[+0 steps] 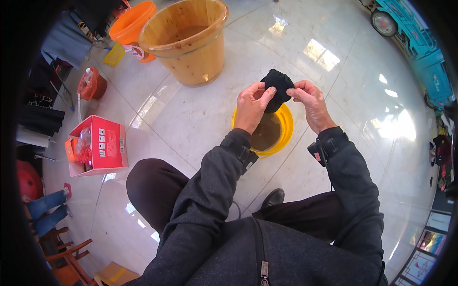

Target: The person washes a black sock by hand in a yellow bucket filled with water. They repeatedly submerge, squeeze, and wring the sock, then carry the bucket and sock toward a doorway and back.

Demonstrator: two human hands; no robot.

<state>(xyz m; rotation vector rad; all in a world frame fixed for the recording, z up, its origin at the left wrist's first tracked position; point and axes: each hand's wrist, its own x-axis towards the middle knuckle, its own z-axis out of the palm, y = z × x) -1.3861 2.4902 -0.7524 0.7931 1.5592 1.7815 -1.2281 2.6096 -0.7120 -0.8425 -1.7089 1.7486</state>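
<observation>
A bunched piece of black cloth (277, 87) is pinched between my two hands, above the far rim of a yellow bucket (287, 125). My left hand (252, 105) grips its left side, thumb on top. On the right edge, the thumb and fingers of my right hand (310, 103) hold it. Murky brown water (266, 134) lies in the bucket, partly hidden by my left hand and wrist. Whether the cloth is wet I cannot tell.
Beyond stands a large wooden tub (193, 53), with an orange bucket (134, 25) behind it. To my left are a red carton (109, 146) and a small lined bin (93, 85). A seated person's jeans (46, 211) show at far left. A turquoise cargo tricycle (418, 46) is parked far right.
</observation>
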